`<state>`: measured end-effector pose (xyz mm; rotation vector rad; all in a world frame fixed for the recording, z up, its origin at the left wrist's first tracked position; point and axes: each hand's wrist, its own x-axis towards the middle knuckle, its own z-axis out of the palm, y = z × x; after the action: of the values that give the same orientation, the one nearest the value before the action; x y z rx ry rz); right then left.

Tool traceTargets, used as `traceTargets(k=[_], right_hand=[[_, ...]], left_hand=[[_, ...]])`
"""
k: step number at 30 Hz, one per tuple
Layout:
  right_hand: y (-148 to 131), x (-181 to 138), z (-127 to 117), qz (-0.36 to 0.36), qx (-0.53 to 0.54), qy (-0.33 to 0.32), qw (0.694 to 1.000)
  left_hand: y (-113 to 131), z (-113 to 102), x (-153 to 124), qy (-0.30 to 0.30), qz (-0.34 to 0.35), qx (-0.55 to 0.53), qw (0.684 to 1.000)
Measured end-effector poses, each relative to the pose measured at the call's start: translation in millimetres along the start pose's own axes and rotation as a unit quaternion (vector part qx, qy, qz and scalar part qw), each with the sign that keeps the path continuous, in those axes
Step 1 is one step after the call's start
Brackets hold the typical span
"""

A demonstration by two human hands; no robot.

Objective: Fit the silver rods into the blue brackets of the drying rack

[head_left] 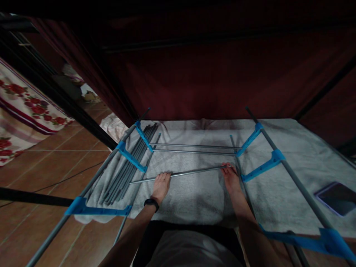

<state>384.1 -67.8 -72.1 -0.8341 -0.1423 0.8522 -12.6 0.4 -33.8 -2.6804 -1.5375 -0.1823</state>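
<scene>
A thin grey metal rod lies across in front of me, held at both ends. My left hand, with a black band on the wrist, is closed round it near its left part. My right hand pinches its right end, close to a grey upright tube and a blue plastic connector. Two more rods run between blue connectors just beyond. A bundle of loose grey rods lies to the left on the grey towel.
Long grey side tubes with blue brackets run along both sides. A dark tablet lies on the towel at the right. Brown tiled floor, a floral cloth and dark red curtains surround the spot.
</scene>
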Motion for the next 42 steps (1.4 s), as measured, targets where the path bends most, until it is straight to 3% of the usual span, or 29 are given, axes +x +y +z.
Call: traceTargets(k=[15,31,42], right_hand=[[1,2,-3,0.012,0.006,-0.003,1.0],[-7,-2,-3,0.017,0.004,0.001,1.0],[-16,-7,-2,0.009,-0.053,0.015,0.998]], left_hand=[[-1,2,-3,0.034,0.012,0.008,0.999],[4,3,-1,0.036,0.015,-0.016,0.999],[8,1,-5,0.022,0.013,-0.062,0.998]])
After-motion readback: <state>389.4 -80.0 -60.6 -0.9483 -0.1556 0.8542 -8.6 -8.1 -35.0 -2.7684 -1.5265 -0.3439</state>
